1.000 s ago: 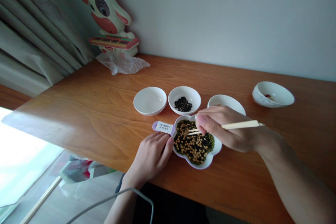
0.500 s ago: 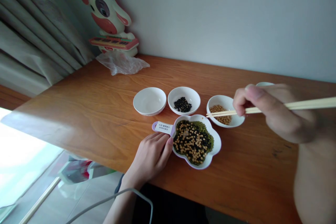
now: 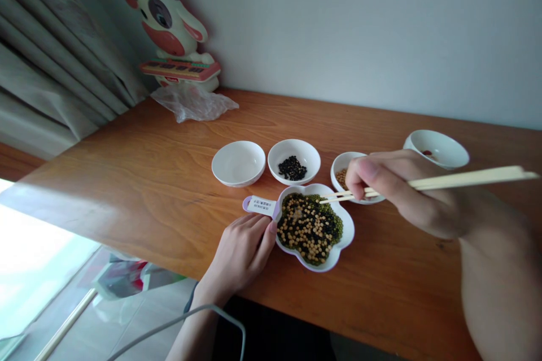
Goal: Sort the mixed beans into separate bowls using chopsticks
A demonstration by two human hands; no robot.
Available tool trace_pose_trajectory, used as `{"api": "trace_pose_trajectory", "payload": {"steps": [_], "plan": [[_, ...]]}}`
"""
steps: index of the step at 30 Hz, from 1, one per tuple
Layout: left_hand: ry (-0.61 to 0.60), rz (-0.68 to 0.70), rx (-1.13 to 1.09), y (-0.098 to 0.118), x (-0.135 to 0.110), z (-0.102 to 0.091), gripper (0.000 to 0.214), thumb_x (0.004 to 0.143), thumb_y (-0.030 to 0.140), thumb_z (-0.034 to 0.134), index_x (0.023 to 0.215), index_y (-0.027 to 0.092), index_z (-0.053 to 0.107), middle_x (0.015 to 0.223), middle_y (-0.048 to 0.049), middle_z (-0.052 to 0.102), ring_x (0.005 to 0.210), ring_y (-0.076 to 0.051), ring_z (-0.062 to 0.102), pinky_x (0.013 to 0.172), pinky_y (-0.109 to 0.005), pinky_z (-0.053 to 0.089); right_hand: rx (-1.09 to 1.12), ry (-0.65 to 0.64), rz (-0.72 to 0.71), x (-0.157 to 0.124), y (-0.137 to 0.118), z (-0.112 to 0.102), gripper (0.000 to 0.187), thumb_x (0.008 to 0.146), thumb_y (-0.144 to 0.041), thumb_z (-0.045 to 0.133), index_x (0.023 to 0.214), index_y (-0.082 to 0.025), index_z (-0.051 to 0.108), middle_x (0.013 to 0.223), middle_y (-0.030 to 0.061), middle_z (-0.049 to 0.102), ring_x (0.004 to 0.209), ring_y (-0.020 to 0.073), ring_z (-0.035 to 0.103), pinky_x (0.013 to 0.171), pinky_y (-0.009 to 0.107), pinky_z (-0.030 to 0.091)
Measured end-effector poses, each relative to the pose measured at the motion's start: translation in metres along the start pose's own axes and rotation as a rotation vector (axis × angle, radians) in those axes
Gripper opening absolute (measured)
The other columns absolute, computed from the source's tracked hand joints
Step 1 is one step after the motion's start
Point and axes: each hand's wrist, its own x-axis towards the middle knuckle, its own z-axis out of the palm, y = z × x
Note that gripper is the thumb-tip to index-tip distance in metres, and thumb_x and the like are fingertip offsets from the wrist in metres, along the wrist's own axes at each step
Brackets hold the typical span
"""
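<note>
My right hand (image 3: 406, 192) is closed round a pair of pale chopsticks (image 3: 470, 179). Their tips reach over the mixed beans (image 3: 311, 228), black, yellow and green, inside a white flower-shaped dish (image 3: 348, 230). I cannot make out a bean between the tips. My left hand (image 3: 241, 251) grips the dish at its left side, just below the labelled handle (image 3: 260, 205). Behind the dish stands a white bowl (image 3: 311, 152) with black beans (image 3: 292, 168). A bowl (image 3: 336, 166) of yellow beans (image 3: 341, 177) is partly hidden by my right hand.
An empty white bowl (image 3: 238, 163) stands left of the black beans. Another white bowl (image 3: 449, 149) at the back right holds something small and reddish. A clear plastic bag (image 3: 197, 104) lies before a cow-shaped toy keyboard (image 3: 180, 70). A grey cable (image 3: 178, 321) crosses my left forearm.
My right hand has moved left and slightly down, bringing the chopstick tips from beside the yellow-bean bowl to over the mixed beans. The far right bowl has come into view. My left hand holds still.
</note>
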Motion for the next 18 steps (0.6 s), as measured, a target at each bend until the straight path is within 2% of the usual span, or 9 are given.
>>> {"api": "trace_pose_trajectory", "payload": {"steps": [3, 8, 18], "plan": [[0.002, -0.002, 0.000, 0.000, 0.000, 0.000, 0.034, 0.110, 0.031, 0.034, 0.079, 0.022, 0.046, 0.081, -0.0031, 0.061, 0.077, -0.019, 0.056, 0.079, -0.033, 0.044, -0.032, -0.023, 0.009, 0.006, 0.002, 0.008, 0.048, 0.109, -0.050, 0.035, 0.077, -0.021, 0.057, 0.075, 0.0020, 0.064, 0.068, 0.0166, 0.055, 0.067, 0.033, 0.037], [-0.005, -0.010, -0.008, 0.000, 0.001, 0.000, 0.034, 0.110, 0.031, 0.035, 0.080, 0.022, 0.046, 0.082, -0.0027, 0.061, 0.077, -0.018, 0.056, 0.079, -0.032, 0.044, -0.051, -0.046, -0.009, 0.010, 0.008, 0.010, 0.045, 0.109, -0.046, 0.036, 0.080, -0.020, 0.058, 0.075, 0.0016, 0.065, 0.068, 0.0166, 0.055, 0.066, 0.033, 0.036], [0.014, -0.006, -0.013, 0.001, 0.001, 0.000, 0.034, 0.110, 0.030, 0.036, 0.079, 0.022, 0.047, 0.080, -0.0028, 0.062, 0.075, -0.018, 0.057, 0.077, -0.032, 0.044, -0.136, -0.059, -0.083, 0.014, 0.014, 0.018, 0.050, 0.110, -0.046, 0.032, 0.074, -0.020, 0.056, 0.066, 0.0005, 0.056, 0.062, 0.0152, 0.047, 0.062, 0.033, 0.031]]}}
